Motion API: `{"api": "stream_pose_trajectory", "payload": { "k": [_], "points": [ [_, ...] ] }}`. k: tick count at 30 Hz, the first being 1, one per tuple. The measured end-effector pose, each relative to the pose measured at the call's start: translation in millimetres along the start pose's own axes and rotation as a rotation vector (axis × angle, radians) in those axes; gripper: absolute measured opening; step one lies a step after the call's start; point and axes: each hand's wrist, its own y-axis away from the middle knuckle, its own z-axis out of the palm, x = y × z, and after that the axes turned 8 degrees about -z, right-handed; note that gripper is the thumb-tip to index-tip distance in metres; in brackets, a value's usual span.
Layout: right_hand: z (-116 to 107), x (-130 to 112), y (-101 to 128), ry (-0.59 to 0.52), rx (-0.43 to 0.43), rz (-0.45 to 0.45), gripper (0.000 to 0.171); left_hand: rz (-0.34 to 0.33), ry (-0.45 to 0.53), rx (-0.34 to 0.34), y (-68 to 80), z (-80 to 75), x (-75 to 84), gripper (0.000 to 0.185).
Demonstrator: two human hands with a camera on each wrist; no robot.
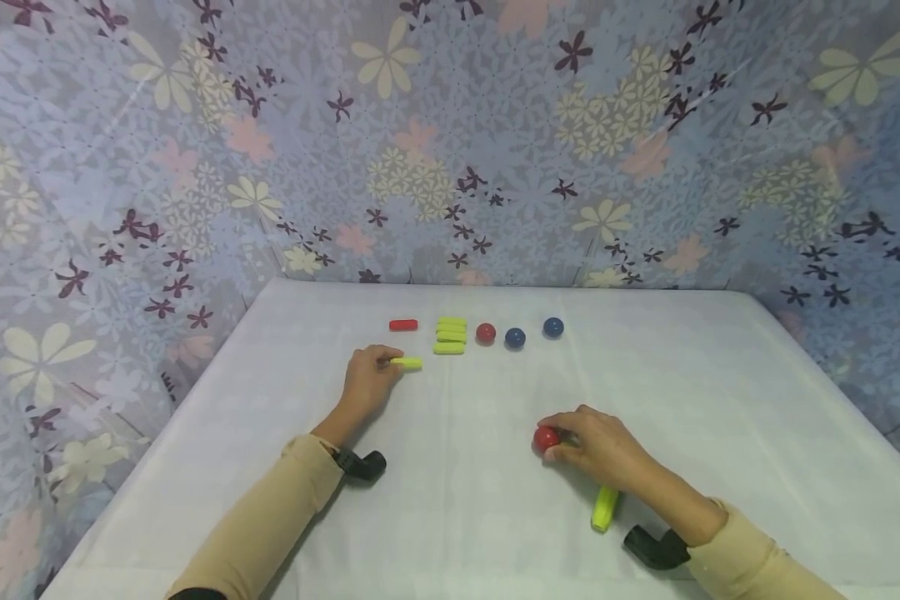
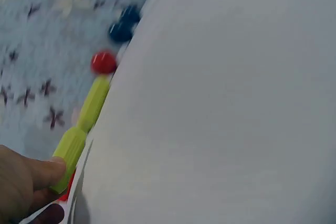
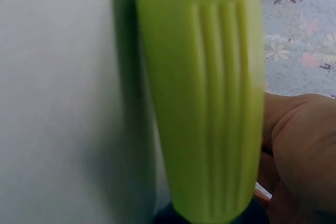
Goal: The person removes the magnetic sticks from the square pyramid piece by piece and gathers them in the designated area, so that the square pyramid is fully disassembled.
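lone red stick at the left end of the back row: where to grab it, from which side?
Pinch the red stick across its short width at mid-length, coming straight down from above. It lies flat, long axis left-right, with bare cloth in front, behind and to its left; the stacked yellow sticks sit apart to its right, so a top-down grip should clear them.

We see a table under a white cloth. Beyond the hands' grips lie a red oblong plastic piece, a cluster of ribbed yellow-green plastic pieces, a red ball and two dark blue balls.
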Motion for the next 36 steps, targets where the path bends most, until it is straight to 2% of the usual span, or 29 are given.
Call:
{"api": "stream_pose_trajectory", "payload": {
  "k": [6, 13, 17, 24, 30, 36],
  "points": [
    [2, 2, 1, 0.004, 0.032, -0.028, 0.043, 0.011, -0.082, 0.077, -33.4, 3.0, 0.5, 0.024],
    [5, 0, 0, 0.017, 0.057, -0.051, 0.043, -0.031, -0.166, 0.131, -52.9, 6.4, 1.0, 0.025],
    [4, -1, -1, 0.017, 0.037, -0.039, 0.047, -0.058, -0.162, 0.137, -58.3, 9.2, -0.3, 0.025],
    [-7, 2, 17, 0.054, 0.008, 0.049, 0.056, -0.032, -0.155, 0.138, -59.4, 11.3, 0.5, 0.026],
    [-13, 8, 41, 0.113, 0.031, 0.074, 0.042, -0.011, -0.148, 0.156, -60.9, 11.0, 0.6, 0.025],
    [-8, 8, 37, 0.105, 0.052, 0.011, 0.026, -0.034, -0.154, 0.143, -60.7, 13.6, -0.7, 0.025]
  ]
}}
